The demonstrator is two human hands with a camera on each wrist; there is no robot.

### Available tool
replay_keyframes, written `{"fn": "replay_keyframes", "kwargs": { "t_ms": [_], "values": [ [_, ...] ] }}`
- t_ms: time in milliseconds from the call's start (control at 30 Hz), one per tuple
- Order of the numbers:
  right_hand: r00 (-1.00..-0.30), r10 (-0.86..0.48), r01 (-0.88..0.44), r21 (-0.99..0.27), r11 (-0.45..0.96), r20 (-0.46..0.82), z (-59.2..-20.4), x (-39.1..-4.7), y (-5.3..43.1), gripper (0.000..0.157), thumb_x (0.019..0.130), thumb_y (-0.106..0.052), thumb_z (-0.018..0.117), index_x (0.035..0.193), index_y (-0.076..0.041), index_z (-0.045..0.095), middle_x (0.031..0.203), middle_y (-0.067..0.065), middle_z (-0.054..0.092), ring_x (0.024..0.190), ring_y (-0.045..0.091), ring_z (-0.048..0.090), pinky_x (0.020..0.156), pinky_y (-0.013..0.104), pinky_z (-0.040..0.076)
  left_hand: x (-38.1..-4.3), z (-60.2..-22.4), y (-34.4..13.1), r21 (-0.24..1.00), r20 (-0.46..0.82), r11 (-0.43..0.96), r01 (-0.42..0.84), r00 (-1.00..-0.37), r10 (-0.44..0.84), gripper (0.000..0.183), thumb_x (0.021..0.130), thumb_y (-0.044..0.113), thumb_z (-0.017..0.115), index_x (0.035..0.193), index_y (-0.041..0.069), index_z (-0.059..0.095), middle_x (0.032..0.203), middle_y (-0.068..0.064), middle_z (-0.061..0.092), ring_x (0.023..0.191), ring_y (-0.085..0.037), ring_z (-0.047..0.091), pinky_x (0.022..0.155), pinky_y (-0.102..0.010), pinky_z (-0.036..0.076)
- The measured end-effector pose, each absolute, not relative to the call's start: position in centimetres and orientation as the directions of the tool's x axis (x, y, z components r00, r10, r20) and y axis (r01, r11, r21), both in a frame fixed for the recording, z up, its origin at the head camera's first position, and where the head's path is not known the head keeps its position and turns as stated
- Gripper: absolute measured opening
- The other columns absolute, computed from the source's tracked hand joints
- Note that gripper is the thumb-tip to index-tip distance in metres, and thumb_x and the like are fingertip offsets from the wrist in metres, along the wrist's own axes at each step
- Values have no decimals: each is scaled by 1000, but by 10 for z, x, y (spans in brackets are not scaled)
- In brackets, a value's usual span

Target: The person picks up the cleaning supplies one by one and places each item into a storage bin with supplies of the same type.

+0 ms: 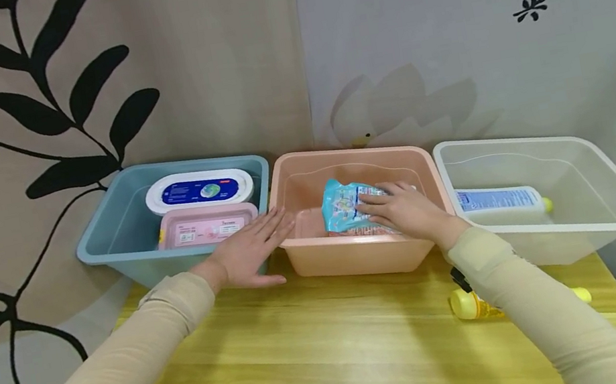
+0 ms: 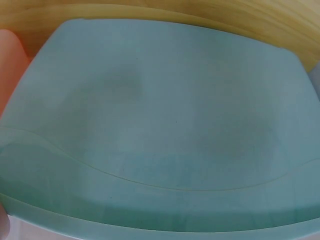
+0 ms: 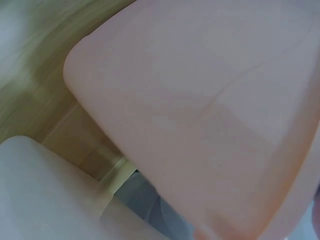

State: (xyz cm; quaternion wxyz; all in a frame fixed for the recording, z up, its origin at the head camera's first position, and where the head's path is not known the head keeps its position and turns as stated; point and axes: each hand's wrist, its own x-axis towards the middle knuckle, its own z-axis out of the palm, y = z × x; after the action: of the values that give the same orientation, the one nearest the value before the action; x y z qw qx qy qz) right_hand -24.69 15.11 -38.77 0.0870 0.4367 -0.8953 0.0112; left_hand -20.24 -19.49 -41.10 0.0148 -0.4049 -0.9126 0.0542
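Note:
My right hand (image 1: 402, 209) reaches over the front rim of the pink bin (image 1: 349, 256), its fingers lying on a blue soft packet (image 1: 344, 206) inside. Whether those fingers grip the packet I cannot tell. My left hand (image 1: 250, 250) is spread flat, palm down, where the blue bin (image 1: 102, 243) and the pink bin meet, fingertips at the pink rim. In the blue bin lie a white oval-lidded pack (image 1: 200, 189) with a dark blue label and a pink box (image 1: 206, 226). The left wrist view is filled by the blue bin's outer wall (image 2: 165, 110), the right wrist view mostly by the pink bin's wall (image 3: 190, 90).
To the right, a white bin (image 1: 583, 193) holds a white bottle (image 1: 495, 200) with a blue label and yellow cap. A yellow bottle (image 1: 465, 305) lies on the wooden table (image 1: 334, 350), partly behind my right sleeve. A printed curtain (image 1: 225, 63) hangs behind the bins.

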Motion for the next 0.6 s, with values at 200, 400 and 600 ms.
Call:
{"fn": "replay_keyframes", "kwargs": {
  "t_ms": [200, 400, 600],
  "values": [
    [-651, -752, -755, 8, 655, 99, -388, -250, 147, 39, 95, -33, 51, 133, -22, 54, 139, 3, 52, 123, 31, 47, 102, 50, 37, -202, -411, -193, -94, -23, 668, 738, -673, 740, 96, 84, 69, 42, 152, 11, 5, 158, -14, 2, 146, -32, 9, 118, -42, 17],
    [-665, -744, -746, -9, 666, 60, -393, -254, 144, 40, 96, -34, 49, 134, -23, 53, 141, 3, 50, 125, 31, 44, 105, 52, 35, -202, -411, -193, -90, -23, 670, 737, -674, 738, 96, 84, 69, 44, 151, 9, 10, 158, -15, 3, 146, -32, 10, 118, -42, 18],
    [-642, -760, -764, 0, 645, 98, -395, -257, 141, 40, 95, -34, 51, 133, -19, 55, 140, 6, 51, 128, 34, 44, 106, 52, 35, -201, -410, -194, -108, -26, 673, 732, -678, 734, 97, 84, 69, 43, 151, 10, 9, 158, -15, 4, 146, -32, 10, 118, -42, 17]
  ]
}}
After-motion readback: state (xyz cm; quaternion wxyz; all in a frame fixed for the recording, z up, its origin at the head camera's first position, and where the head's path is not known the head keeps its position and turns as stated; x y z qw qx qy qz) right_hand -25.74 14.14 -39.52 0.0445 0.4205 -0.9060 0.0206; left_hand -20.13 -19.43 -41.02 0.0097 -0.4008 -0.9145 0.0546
